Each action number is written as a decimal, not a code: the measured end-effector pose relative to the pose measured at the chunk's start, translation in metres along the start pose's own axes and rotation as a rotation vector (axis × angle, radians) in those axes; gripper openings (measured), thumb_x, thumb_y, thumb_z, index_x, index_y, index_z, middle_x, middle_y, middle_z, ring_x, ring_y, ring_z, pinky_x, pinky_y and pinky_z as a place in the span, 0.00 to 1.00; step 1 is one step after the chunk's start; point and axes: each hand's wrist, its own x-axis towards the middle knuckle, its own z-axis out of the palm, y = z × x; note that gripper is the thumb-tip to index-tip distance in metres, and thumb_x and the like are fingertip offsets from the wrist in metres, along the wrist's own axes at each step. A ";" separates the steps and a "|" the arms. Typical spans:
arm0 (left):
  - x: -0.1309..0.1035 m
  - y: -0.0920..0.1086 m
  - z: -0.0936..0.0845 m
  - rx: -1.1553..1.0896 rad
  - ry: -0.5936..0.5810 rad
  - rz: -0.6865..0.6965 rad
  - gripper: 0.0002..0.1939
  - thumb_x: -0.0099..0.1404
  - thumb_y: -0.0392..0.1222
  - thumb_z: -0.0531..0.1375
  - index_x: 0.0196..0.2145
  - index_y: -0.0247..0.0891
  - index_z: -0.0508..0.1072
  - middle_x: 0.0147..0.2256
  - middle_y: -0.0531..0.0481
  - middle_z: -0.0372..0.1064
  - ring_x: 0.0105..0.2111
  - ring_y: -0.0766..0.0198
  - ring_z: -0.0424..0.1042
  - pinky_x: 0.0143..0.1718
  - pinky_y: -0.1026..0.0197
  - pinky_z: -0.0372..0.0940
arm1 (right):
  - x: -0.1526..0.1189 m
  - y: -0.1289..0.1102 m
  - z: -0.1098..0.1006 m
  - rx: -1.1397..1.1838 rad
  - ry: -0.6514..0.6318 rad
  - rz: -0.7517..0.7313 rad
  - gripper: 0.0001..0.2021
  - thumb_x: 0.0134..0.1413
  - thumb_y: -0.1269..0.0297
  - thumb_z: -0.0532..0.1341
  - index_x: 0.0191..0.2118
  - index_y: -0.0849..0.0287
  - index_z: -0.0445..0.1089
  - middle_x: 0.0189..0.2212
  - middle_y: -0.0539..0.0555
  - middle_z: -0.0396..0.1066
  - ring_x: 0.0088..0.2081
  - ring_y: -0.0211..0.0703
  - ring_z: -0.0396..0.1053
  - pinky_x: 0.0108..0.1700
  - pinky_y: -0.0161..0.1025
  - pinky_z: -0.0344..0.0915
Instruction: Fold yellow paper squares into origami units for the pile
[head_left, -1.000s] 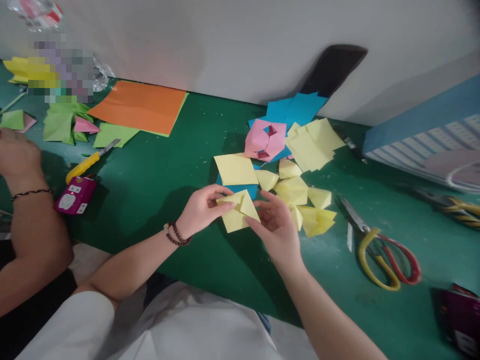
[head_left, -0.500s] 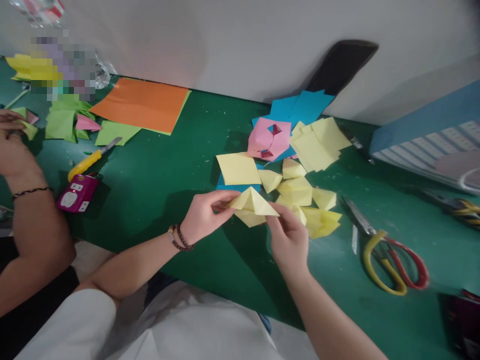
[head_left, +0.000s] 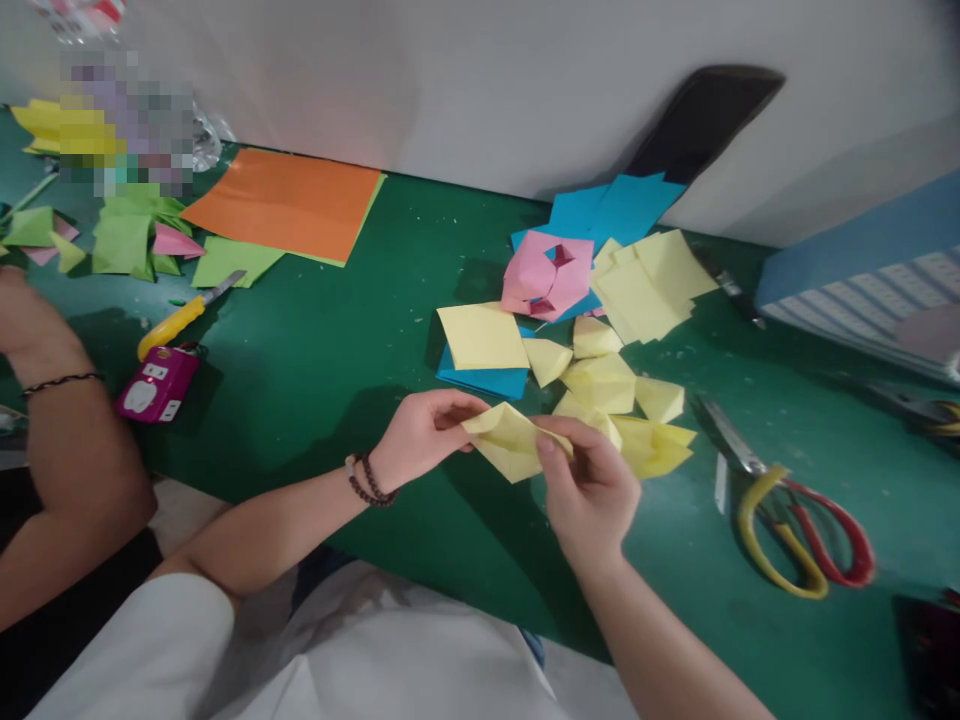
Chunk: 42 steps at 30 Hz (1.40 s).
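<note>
Between my two hands is a folded yellow paper, creased into a hollow shape with a point at the top and held above the table. My left hand pinches its left corner. At the opposite side my right hand grips the paper between thumb and fingers. Just beyond lie a pale yellow square sheet and a blue sheet under it. Several folded yellow paper pieces cluster behind my right hand. A pink folded paper shape with openings rests behind them.
Scissors with yellow and red handles lie to the right. Yellow sheets and blue sheets are stacked at the back. At left are orange paper, a yellow cutter, a purple power adapter and another person's arm.
The paper in my hands has tilted, so its hollow folded side shows now. My right hand has shifted slightly right and down. The other person's hand has moved toward the left edge.
</note>
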 end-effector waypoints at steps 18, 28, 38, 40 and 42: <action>0.003 -0.001 -0.005 0.112 0.113 0.132 0.08 0.53 0.35 0.67 0.33 0.33 0.74 0.33 0.47 0.75 0.32 0.65 0.76 0.35 0.65 0.73 | -0.003 0.008 0.005 0.101 -0.033 0.257 0.15 0.49 0.69 0.64 0.45 0.52 0.71 0.41 0.52 0.75 0.44 0.44 0.74 0.44 0.43 0.74; 0.000 -0.004 0.002 0.081 0.054 0.089 0.12 0.58 0.44 0.64 0.36 0.33 0.78 0.37 0.45 0.75 0.32 0.62 0.76 0.32 0.64 0.74 | -0.004 0.003 0.000 -0.209 -0.078 -0.040 0.10 0.55 0.69 0.61 0.43 0.51 0.73 0.38 0.52 0.76 0.38 0.45 0.75 0.39 0.43 0.74; -0.006 0.003 0.004 0.119 0.013 0.008 0.16 0.62 0.51 0.60 0.33 0.34 0.79 0.28 0.51 0.74 0.30 0.62 0.74 0.31 0.65 0.71 | -0.001 -0.001 0.004 -0.396 -0.153 -0.478 0.20 0.51 0.78 0.60 0.49 0.54 0.68 0.42 0.57 0.74 0.43 0.47 0.72 0.43 0.45 0.72; -0.006 0.003 0.005 0.054 -0.015 0.005 0.18 0.62 0.53 0.60 0.35 0.34 0.79 0.29 0.50 0.75 0.32 0.62 0.75 0.33 0.64 0.72 | -0.001 0.000 0.005 -0.458 -0.153 -0.531 0.21 0.50 0.78 0.60 0.50 0.55 0.67 0.43 0.58 0.74 0.43 0.48 0.72 0.44 0.46 0.72; -0.007 0.002 0.006 -0.039 -0.049 -0.023 0.21 0.62 0.57 0.60 0.37 0.34 0.78 0.33 0.48 0.76 0.35 0.60 0.75 0.35 0.63 0.73 | -0.001 0.001 0.006 -0.496 -0.135 -0.556 0.22 0.50 0.77 0.61 0.51 0.54 0.65 0.44 0.58 0.74 0.44 0.49 0.72 0.44 0.47 0.72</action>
